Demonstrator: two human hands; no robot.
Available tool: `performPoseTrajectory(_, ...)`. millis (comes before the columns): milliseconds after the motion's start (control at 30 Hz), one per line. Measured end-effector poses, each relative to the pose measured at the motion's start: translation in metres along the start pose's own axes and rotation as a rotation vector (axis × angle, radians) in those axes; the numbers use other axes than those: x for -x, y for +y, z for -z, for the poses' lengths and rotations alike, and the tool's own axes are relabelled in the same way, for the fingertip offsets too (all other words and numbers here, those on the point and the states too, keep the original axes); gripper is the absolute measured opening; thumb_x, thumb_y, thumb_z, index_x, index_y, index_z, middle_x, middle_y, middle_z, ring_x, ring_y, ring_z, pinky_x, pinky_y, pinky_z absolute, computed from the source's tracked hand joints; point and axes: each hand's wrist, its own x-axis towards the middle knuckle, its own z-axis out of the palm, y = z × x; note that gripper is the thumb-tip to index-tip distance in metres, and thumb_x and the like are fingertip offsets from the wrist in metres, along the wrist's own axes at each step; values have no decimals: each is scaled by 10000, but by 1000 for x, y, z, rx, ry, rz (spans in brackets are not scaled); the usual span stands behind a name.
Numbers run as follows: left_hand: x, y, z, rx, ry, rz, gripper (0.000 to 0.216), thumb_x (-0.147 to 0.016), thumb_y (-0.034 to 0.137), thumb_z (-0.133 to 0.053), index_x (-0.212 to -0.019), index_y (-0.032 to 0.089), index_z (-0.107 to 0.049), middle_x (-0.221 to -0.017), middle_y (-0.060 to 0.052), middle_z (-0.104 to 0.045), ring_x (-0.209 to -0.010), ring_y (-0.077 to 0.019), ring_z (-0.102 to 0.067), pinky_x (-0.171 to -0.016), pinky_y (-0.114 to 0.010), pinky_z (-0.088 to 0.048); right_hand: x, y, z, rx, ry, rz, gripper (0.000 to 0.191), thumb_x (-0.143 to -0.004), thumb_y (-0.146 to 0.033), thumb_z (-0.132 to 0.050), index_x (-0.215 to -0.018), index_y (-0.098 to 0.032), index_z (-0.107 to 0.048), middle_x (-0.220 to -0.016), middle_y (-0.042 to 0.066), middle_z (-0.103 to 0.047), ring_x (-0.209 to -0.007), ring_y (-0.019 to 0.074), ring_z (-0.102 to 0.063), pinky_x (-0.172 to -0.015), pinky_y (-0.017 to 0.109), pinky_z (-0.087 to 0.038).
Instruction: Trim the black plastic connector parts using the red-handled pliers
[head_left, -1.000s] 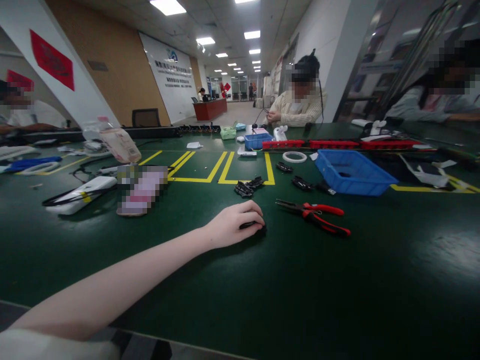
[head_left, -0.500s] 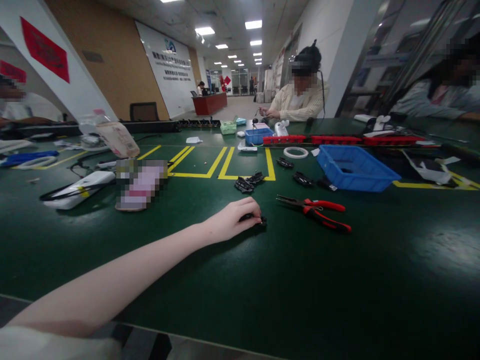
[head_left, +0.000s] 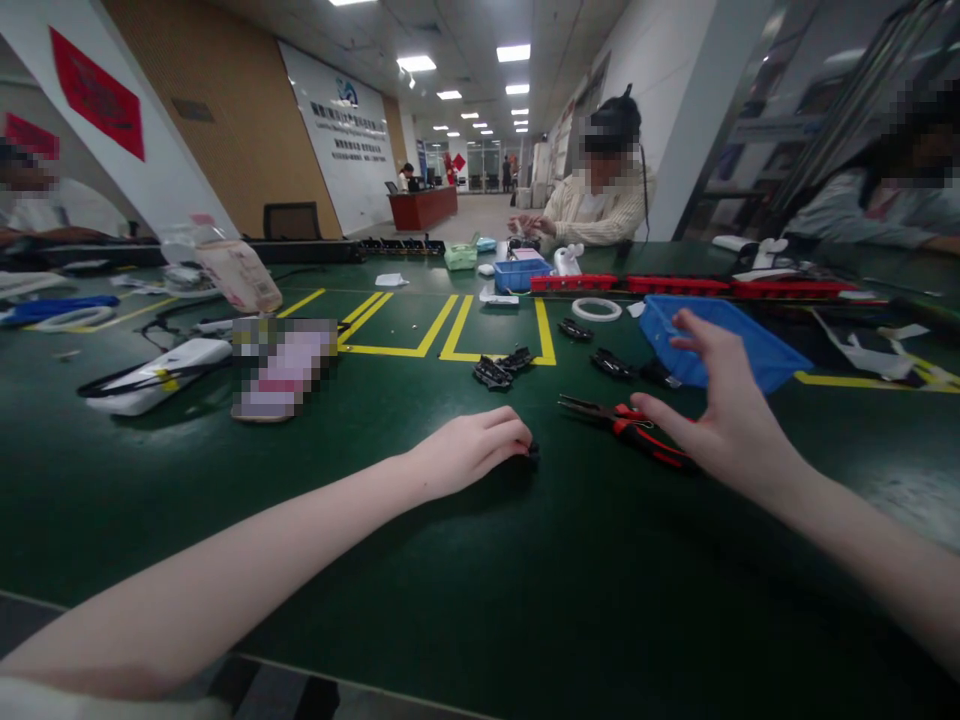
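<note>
My left hand [head_left: 469, 452] rests on the green table [head_left: 480, 560] with its fingers curled over a small black part [head_left: 529, 453], mostly hidden under them. My right hand [head_left: 720, 410] hovers open with fingers spread, just above the red-handled pliers [head_left: 626, 428] lying to the right of the left hand. Its fingers hold nothing. Small black parts [head_left: 501, 368] lie a little farther out, near the yellow floor-tape lines.
A blue bin [head_left: 757, 352] stands behind my right hand. Other black parts [head_left: 611, 363], a white tape ring [head_left: 596, 309], a small blue tray [head_left: 517, 274] and red strips [head_left: 675, 285] lie beyond. A white device [head_left: 154, 375] is at left. Other people sit across and at both sides.
My right hand has come into view from the right and now hovers over the pliers. My left hand stays on the small black part, almost unmoved.
</note>
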Motion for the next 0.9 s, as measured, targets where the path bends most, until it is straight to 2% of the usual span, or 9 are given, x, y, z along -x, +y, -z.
performPoseTrajectory(67, 0, 0, 0, -30, -9, -5, 154, -973, 201, -416, -999, 148, -559, -1073, -59, -559, -909, -162, -594, -783, -277, -505, 4, 13, -10, 1, -82, -96, 765, -873, -572, -485, -1418, -67, -300, -1352, 245, -434, -1194, 343, -487, -984, 488, -427)
performPoseTrajectory(133, -1, 1, 1, -37, -7, 0, 147, -971, 205, -423, -990, 150, -558, -1079, -58, -550, -910, -162, -595, -785, -276, -505, 12, 22, -22, 17, -172, -156, 828, -816, -675, -472, -1403, -104, -351, -1334, 217, -478, -1164, 359, -512, -978, 504, -429)
performPoseTrajectory(200, -1, 1, 1, -24, 5, 18, 142, -969, 201, -427, -985, 150, -559, -1075, -55, -546, -910, -160, -594, -792, -273, -504, 22, 25, -32, 54, -216, -189, 764, -807, -691, -456, -1334, -138, -451, -1293, 179, -528, -1146, 355, -524, -928, 511, -458)
performPoseTrajectory(267, -1, 1, 0, -11, 16, 32, 138, -965, 199, -438, -981, 147, -564, -1070, -52, -544, -912, -159, -592, -799, -275, -504, 28, 21, -38, 70, -263, -150, 668, -832, -662, -432, -1269, -164, -512, -1224, 150, -574, -1094, 338, -545, -868, 502, -481)
performPoseTrajectory(433, -1, 2, -1, 3, 21, 43, 125, -958, 210, -461, -958, 152, -572, -1057, -41, -546, -912, -156, -589, -809, -281, -499, 26, 11, -38, 68, -247, -72, 536, -882, -596, -411, -1177, -179, -572, -1118, 133, -600, -971, 295, -574, -762, 443, -496)
performPoseTrajectory(600, 1, 1, 2, 4, -12, 52, 123, -957, 237, -472, -1013, 157, -547, -1071, -41, -571, -905, -152, -595, -770, -271, -500, 23, 10, -29, 70, -202, 70, 449, -867, -550, -492, -1098, -179, -597, -1040, 113, -607, -901, 258, -575, -719, 405, -494)
performPoseTrajectory(767, 5, -3, 7, -129, 8, 4, 466, -901, 450, -544, -1251, 160, -442, -1165, -92, -575, -1031, -226, -561, -879, -370, -453, 25, -1, -22, 13, -81, 154, 417, -871, -486, -529, -1125, -157, -560, -1063, 125, -590, -940, 258, -578, -768, 410, -505)
performPoseTrajectory(833, 5, -4, 8, -200, -16, 1, 532, -853, 534, -574, -1230, 172, -476, -1150, -91, -571, -1010, -241, -557, -859, -375, -450, 27, -4, -20, -42, -93, 167, 392, -868, -467, -545, -1124, -170, -554, -1059, 112, -592, -922, 242, -588, -755, 393, -515)
performPoseTrajectory(900, 4, -5, 7, -198, -65, 37, 470, -851, 547, -566, -1143, 179, -527, -1084, -67, -576, -909, -208, -577, -750, -311, -467, 29, -7, -20, -100, -125, 179, 375, -861, -454, -564, -1123, -186, -554, -1059, 98, -593, -914, 230, -595, -747, 378, -521)
